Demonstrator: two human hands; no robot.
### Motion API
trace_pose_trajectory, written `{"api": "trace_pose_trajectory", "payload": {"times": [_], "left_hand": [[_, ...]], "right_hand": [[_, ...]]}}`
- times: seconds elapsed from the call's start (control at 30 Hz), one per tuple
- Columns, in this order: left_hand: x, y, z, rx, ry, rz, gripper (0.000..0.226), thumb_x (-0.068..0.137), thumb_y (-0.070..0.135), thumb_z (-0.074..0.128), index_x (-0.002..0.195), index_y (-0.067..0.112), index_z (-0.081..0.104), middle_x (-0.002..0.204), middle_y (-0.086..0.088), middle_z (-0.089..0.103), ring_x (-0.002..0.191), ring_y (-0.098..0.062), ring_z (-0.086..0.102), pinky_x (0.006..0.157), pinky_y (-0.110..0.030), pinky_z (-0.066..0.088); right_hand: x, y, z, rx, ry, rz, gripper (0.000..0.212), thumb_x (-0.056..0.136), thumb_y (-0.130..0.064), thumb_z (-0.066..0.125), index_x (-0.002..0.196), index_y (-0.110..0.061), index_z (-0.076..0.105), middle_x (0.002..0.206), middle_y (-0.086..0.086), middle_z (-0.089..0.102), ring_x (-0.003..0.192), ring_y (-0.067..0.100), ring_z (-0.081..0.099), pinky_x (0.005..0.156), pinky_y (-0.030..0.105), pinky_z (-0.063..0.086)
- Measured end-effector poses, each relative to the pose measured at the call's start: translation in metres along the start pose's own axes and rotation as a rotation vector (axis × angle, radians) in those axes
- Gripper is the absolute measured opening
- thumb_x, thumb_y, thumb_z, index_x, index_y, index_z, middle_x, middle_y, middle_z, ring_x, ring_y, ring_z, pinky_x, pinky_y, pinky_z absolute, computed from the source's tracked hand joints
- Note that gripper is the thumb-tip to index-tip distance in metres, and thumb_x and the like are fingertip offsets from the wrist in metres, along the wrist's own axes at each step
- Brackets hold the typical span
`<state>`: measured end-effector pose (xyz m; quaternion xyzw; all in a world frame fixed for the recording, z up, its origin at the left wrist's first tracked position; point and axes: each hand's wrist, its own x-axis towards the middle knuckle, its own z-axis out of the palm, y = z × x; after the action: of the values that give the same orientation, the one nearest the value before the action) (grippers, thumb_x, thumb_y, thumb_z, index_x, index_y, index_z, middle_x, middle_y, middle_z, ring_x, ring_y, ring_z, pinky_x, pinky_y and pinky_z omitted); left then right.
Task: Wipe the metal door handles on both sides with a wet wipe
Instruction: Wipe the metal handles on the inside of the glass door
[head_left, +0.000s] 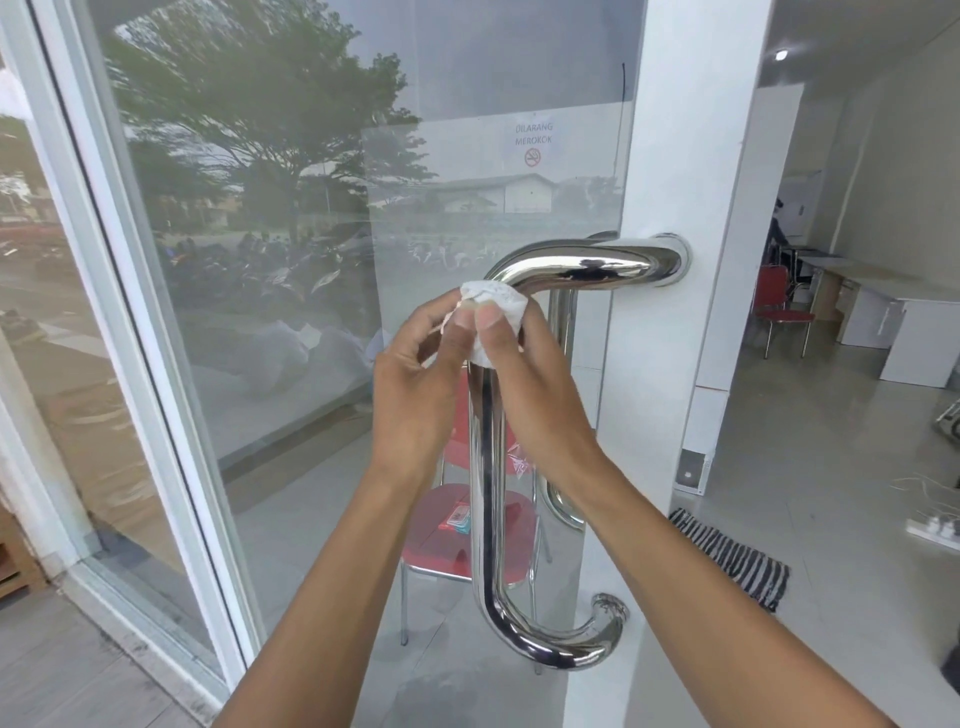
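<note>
Wet wipe (493, 301): white, bunched, wrapped round the upper bend of the near metal door handle (487, 467), just below where the tube turns toward the door frame (670, 364). Left hand (415, 395) pinches the wipe's left side, thumb on the front. Right hand (530, 384) curls round wipe and tube together, thumb pressing the front. Handle is polished, C-shaped, running down to a lower mount near the frame's foot. Second handle (563, 415) visible through the glass door (311, 260), on the far side. Behind the glass: red chair (441, 551) with a small packet (457, 519) on its seat. Striped mat (732, 558) on the floor to the right.
</note>
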<state>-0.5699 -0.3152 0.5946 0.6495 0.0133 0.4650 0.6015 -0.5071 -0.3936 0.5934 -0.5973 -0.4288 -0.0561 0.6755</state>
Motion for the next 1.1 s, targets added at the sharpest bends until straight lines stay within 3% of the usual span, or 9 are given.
{"api": "trace_pose_trajectory", "payload": {"times": [0.07,0.17,0.37,0.6,0.77,0.83,0.93,1.03,1.1], "left_hand": [[0.000,0.001,-0.003,0.008,0.017,-0.001,0.018,0.097,0.033,0.063,0.113,0.033,0.072,0.123,-0.009,0.068,0.113,-0.025,0.066,0.095,-0.038,0.053],[-0.002,0.005,-0.008,-0.031,0.078,0.001,0.019,0.095,0.039,0.058,0.108,0.038,0.072,0.125,-0.002,0.068,0.119,-0.020,0.063,0.106,-0.044,0.047],[-0.006,0.003,-0.017,-0.031,0.120,-0.058,0.030,0.098,0.044,0.045,0.105,0.037,0.073,0.117,0.004,0.071,0.115,-0.017,0.063,0.108,-0.051,0.044],[-0.013,-0.003,-0.021,-0.009,0.139,-0.103,0.031,0.103,0.045,0.044,0.094,0.039,0.073,0.100,0.017,0.072,0.104,-0.008,0.068,0.100,-0.039,0.052],[-0.014,-0.001,-0.024,-0.009,0.148,-0.090,0.033,0.104,0.043,0.042,0.095,0.036,0.073,0.100,0.017,0.072,0.103,-0.006,0.068,0.095,-0.034,0.052],[-0.012,0.000,-0.025,-0.001,0.152,-0.081,0.035,0.105,0.043,0.041,0.097,0.033,0.073,0.103,0.016,0.072,0.101,-0.004,0.068,0.091,-0.032,0.052],[-0.011,-0.001,-0.026,0.004,0.143,-0.074,0.036,0.105,0.042,0.040,0.103,0.027,0.073,0.111,0.006,0.072,0.103,-0.010,0.067,0.093,-0.034,0.051],[-0.012,-0.005,-0.027,0.008,0.142,-0.075,0.037,0.105,0.042,0.039,0.106,0.025,0.072,0.111,0.006,0.072,0.102,-0.004,0.066,0.087,-0.027,0.048],[-0.014,-0.010,-0.027,0.011,0.138,-0.080,0.037,0.104,0.043,0.039,0.104,0.027,0.073,0.109,0.008,0.073,0.098,-0.002,0.066,0.083,-0.023,0.048]], "right_hand": [[0.008,-0.005,0.007,0.111,-0.024,0.040,0.030,0.101,-0.045,0.050,0.109,-0.020,0.064,0.096,-0.004,0.073,0.094,0.008,0.070,0.084,0.026,0.053],[0.013,-0.007,0.011,0.196,-0.020,0.019,0.021,0.105,-0.034,0.050,0.094,-0.024,0.065,0.082,-0.008,0.068,0.082,0.009,0.067,0.076,0.026,0.052],[0.011,0.005,0.011,0.156,-0.032,0.011,0.014,0.102,-0.032,0.055,0.106,-0.021,0.061,0.088,-0.012,0.069,0.082,0.001,0.066,0.073,0.016,0.051],[-0.028,0.045,0.013,0.071,-0.048,0.115,0.018,0.101,-0.027,0.059,0.111,-0.012,0.061,0.087,-0.012,0.068,0.077,-0.004,0.065,0.065,0.012,0.049],[-0.013,0.035,0.010,0.055,-0.042,0.191,0.013,0.091,-0.028,0.071,0.086,-0.021,0.061,0.064,-0.019,0.066,0.062,-0.003,0.063,0.054,0.014,0.047],[0.000,0.026,0.007,0.019,-0.042,0.192,0.022,0.084,-0.034,0.075,0.083,-0.021,0.058,0.064,-0.017,0.063,0.062,0.001,0.062,0.055,0.018,0.048],[0.014,0.014,0.007,0.132,-0.064,0.108,0.008,0.086,-0.029,0.073,0.081,-0.030,0.068,0.071,-0.018,0.070,0.069,-0.001,0.068,0.060,0.016,0.053],[0.016,0.012,0.013,0.170,-0.056,0.059,0.024,0.089,-0.025,0.071,0.074,-0.044,0.071,0.070,-0.021,0.071,0.067,-0.004,0.068,0.058,0.011,0.050],[0.013,0.019,0.015,0.136,-0.026,0.078,0.020,0.085,-0.032,0.075,0.073,-0.047,0.070,0.070,-0.017,0.071,0.069,0.002,0.070,0.061,0.021,0.056]]}}
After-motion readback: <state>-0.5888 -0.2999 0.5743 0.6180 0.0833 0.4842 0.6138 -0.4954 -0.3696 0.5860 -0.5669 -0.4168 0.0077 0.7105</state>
